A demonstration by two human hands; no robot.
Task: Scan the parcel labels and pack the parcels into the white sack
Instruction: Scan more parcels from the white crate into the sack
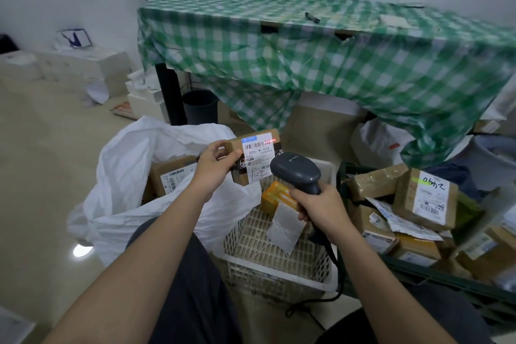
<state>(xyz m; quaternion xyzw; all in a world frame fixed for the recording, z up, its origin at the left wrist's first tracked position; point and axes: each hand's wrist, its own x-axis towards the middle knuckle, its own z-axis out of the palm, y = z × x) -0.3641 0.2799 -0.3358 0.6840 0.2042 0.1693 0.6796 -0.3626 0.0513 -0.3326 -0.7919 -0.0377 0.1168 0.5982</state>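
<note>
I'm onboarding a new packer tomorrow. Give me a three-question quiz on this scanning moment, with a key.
1. True or false: the left hand holds the brown cardboard parcel with a white label.
2. The right hand grips: A) a marker B) the dark grey handheld barcode scanner C) tape.
3. Where does the red scan line fall?

Key: 1. True. 2. B. 3. On the barcode near the top right of the label, above the white plastic sack, which already holds a brown parcel.
</note>
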